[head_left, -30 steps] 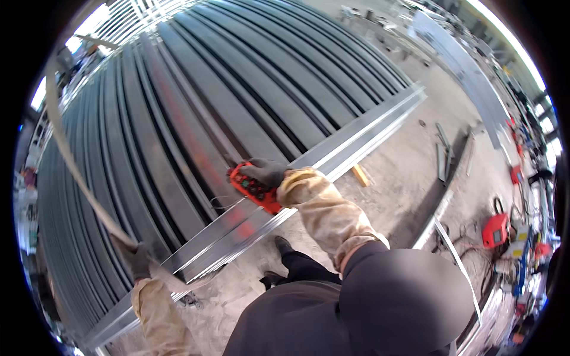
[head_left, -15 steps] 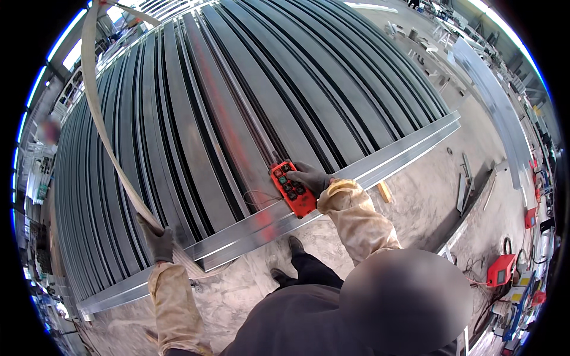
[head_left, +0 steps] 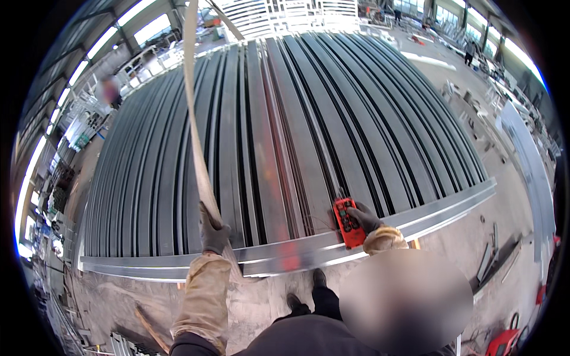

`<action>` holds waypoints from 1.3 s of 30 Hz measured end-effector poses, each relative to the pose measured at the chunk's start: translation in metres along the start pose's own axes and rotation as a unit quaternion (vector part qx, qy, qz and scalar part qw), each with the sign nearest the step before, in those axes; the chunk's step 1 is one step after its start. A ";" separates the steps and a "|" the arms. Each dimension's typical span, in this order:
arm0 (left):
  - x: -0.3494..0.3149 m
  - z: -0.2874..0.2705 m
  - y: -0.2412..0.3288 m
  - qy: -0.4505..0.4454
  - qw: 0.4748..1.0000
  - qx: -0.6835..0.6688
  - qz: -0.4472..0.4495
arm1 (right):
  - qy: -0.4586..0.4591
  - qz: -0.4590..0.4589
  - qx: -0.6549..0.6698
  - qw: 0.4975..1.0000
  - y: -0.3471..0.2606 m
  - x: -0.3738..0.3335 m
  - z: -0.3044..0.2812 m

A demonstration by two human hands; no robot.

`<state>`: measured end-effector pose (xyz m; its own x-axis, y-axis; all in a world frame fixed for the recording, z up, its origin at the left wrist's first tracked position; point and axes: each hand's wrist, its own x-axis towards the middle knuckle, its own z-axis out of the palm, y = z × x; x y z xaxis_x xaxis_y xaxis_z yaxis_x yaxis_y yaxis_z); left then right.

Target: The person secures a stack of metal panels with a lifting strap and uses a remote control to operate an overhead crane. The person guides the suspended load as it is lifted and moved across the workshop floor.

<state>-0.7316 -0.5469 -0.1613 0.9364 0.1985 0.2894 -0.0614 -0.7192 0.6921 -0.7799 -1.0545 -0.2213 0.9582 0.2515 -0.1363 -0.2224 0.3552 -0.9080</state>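
Note:
In my gloved right hand is a red remote control with dark buttons, its top pointing away from me. The fingers wrap its right side and the thumb lies over the buttons. My gloved left hand grips a beige lifting strap that runs steeply upward past the far edge. The strap's lower end passes around the near edge of a large ribbed metal panel. Both hands are over the panel's near side, close to its silver edge rail.
A long grey metal sheet lies on the right. Dark metal bars rest on the floor nearby. A red machine stands at lower right. White slatted frames are behind the panel, and a person is at far left.
The view has tilted up and shifted, so the panel, strap and both hands appear farther right and lower. Both hands keep hold of the strap and remote control.

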 end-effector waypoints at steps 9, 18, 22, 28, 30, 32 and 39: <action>-0.012 -0.007 0.014 -0.044 0.994 -0.001 -0.099 | 0.027 0.003 -0.034 0.999 0.007 0.011 -0.003; -0.019 0.006 0.003 -0.013 0.994 0.017 -0.105 | 0.038 0.042 -0.038 0.998 0.023 0.015 -0.014; -0.017 0.008 -0.010 -0.002 0.991 0.038 -0.127 | 0.016 0.003 -0.099 0.995 0.021 0.017 -0.012; -0.012 0.009 0.015 -0.035 0.984 0.014 -0.171 | 0.055 -0.008 -0.148 0.987 0.021 0.019 -0.019; -0.012 0.020 -0.002 -0.005 0.990 0.050 -0.130 | 0.075 -0.017 -0.182 0.980 0.024 0.021 -0.024; -0.014 0.022 -0.011 0.010 0.990 0.069 -0.119 | 0.099 -0.023 -0.231 0.968 0.026 0.022 -0.023; -0.014 0.034 -0.017 0.041 0.993 0.061 -0.097 | 0.093 -0.019 -0.182 0.979 0.034 0.026 -0.033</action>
<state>-0.7321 -0.5601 -0.1999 0.8948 0.3914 0.2148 0.1647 -0.7366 0.6559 -0.7563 -1.0659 -0.2688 0.9882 0.0644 -0.1391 -0.1399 0.0079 -0.9901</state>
